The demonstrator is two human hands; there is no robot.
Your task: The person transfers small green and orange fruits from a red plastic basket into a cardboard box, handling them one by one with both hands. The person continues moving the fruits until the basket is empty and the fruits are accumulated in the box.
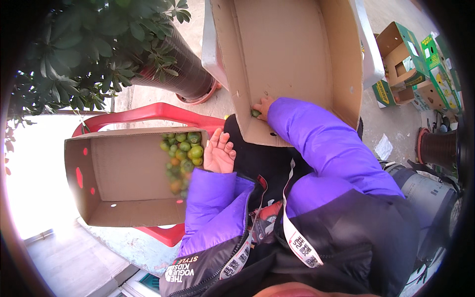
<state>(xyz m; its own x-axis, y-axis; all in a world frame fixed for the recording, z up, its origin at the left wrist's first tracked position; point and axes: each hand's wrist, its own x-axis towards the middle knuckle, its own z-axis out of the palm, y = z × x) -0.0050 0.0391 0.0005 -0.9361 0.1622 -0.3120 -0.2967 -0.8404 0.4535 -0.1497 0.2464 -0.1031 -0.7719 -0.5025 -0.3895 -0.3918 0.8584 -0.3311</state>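
Note:
In the near left corner of a cardboard box [285, 48] before me, my right hand [265, 107] has its fingers around a small green fruit [255, 113]. Part of this hand's grip is hidden behind its back and the sleeve. My left hand [219, 152] is palm up with loosely curled fingers and holds nothing. It is by the right wall of a second cardboard box [122, 167] on the left. Several green and yellow-orange citrus fruits [185, 148] lie heaped along that wall inside; the rest of the box's bottom is bare cardboard.
The left box rests on a red plastic chair [159, 113]. A white support [371, 55] shows beside the larger box. A leafy plant in a ribbed pot [185, 63] stands at upper left. Green printed cartons [408, 63] are stacked at right, above a grey bucket [415, 189].

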